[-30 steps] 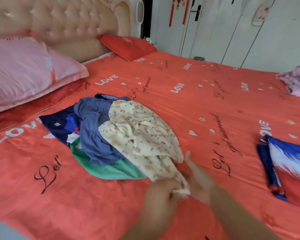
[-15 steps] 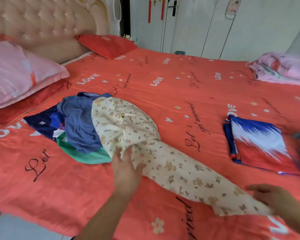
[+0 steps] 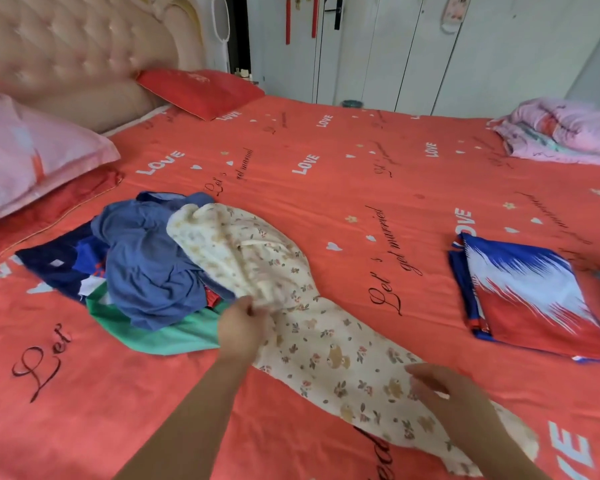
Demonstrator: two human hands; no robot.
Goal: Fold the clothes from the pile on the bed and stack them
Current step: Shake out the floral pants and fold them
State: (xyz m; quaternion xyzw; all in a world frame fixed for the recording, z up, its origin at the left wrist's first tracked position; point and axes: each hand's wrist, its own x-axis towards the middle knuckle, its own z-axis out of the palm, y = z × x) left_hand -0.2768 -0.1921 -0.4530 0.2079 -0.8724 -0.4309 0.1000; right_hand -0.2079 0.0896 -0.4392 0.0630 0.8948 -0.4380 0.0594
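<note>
A cream floral garment [image 3: 329,355] stretches from the pile toward the near right of the red bed [image 3: 326,188]. My left hand [image 3: 241,329] pinches a bunched fold of it beside the pile. My right hand [image 3: 440,388] lies over the pulled-out leg, fingers loosely bent; I cannot see whether they grip the cloth. The pile [image 3: 136,268] holds a blue shirt, a green piece and a dark navy piece. A folded blue, white and red garment [image 3: 530,299] lies flat on the right.
A pink pillow [image 3: 25,157] and a red one [image 3: 201,91] lie by the padded headboard [image 3: 73,53]. A bundled pink quilt [image 3: 565,133] sits at the far right. White wardrobe doors [image 3: 430,46] stand behind the bed.
My right hand has moved back left along the floral leg from its far end. My left hand stays at the bunched part by the pile.
</note>
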